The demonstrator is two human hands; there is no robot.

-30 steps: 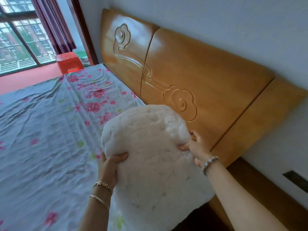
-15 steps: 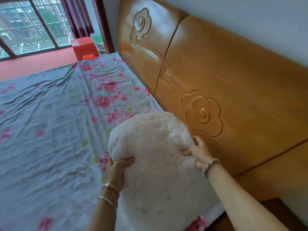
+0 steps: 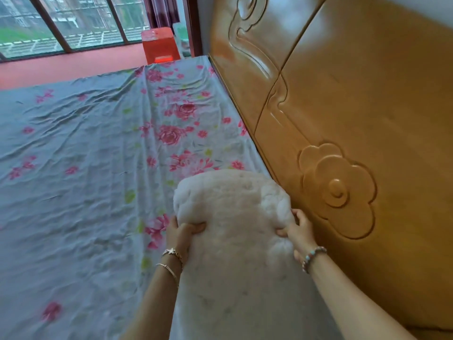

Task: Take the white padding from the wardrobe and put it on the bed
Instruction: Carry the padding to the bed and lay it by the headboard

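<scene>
The white padding (image 3: 235, 241) is a thick fluffy roll lying low over the bed (image 3: 73, 192), close beside the wooden headboard. My left hand (image 3: 180, 233) grips its left side, thumb pressed into the top. My right hand (image 3: 297, 228) pinches its right edge next to the headboard. The bed wears a wrinkled grey sheet with pink flowers. The padding's underside and near end are hidden, so I cannot tell whether it rests fully on the sheet.
The carved wooden headboard (image 3: 343, 119) runs along the right. A red plastic stool (image 3: 159, 46) stands past the bed's far end on a red floor. Large windows (image 3: 61, 23) and a dark curtain fill the back.
The padding and both hands have moved lower and forward over the bed, along the headboard. My view has come closer to the bed. Both hands keep their hold.
</scene>
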